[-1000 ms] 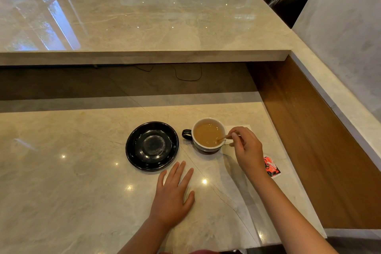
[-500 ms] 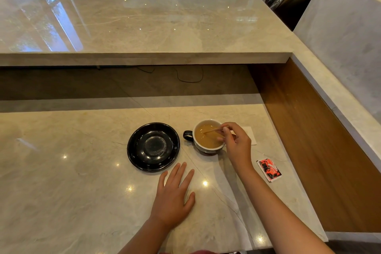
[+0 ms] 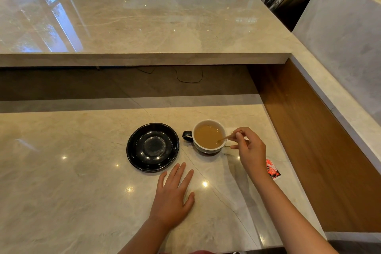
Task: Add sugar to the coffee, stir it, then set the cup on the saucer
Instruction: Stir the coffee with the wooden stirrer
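A cup [image 3: 208,149] with a white inside and a dark handle on its left stands on the marble counter, filled with light brown coffee [image 3: 207,135]. My right hand [image 3: 248,148] is just right of the cup and pinches a thin wooden stirrer [image 3: 225,137] whose tip dips into the coffee at the right rim. An empty black saucer [image 3: 153,147] lies left of the cup, apart from it. My left hand [image 3: 173,196] rests flat on the counter in front of the saucer, fingers spread, holding nothing.
A red sugar packet [image 3: 272,169] lies on the counter right of my right wrist. A white napkin [image 3: 232,130] peeks out behind my right hand. A raised marble ledge [image 3: 144,59] runs behind, and a wooden side panel [image 3: 309,140] closes the right.
My right hand has moved the stirrer from the cup's middle back to its right rim, a stirring motion. My left hand, the cup and the saucer have stayed put.
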